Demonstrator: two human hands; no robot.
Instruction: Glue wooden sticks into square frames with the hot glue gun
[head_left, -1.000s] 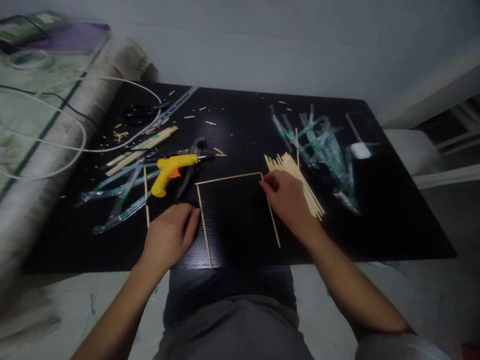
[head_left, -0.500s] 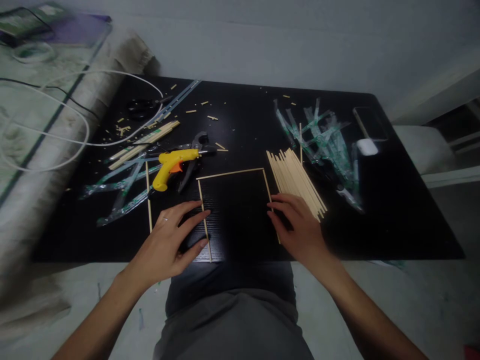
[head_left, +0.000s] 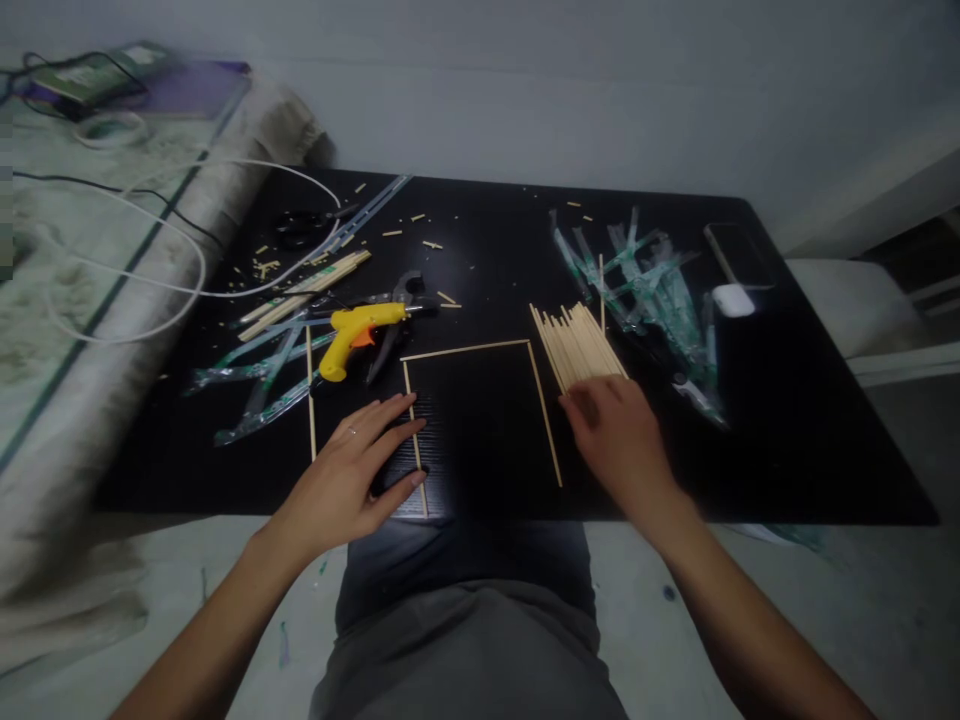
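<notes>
From where I stand, the black table (head_left: 795, 440) fills mid-frame. Lower left of centre, the left hand (head_left: 352, 470) is spread wide; right of centre, the right hand (head_left: 619, 425) curls over the stick pile (head_left: 574, 335), gripping any or not, I can't tell. A hasty pull could scatter it. The yellow glue gun (head_left: 349, 340) lies left of centre. Smallest, at centre, are the top stick (head_left: 465, 349), the right stick (head_left: 545, 415) and the left stick (head_left: 409, 380), under the left fingertips: a twitch might skew it.
</notes>
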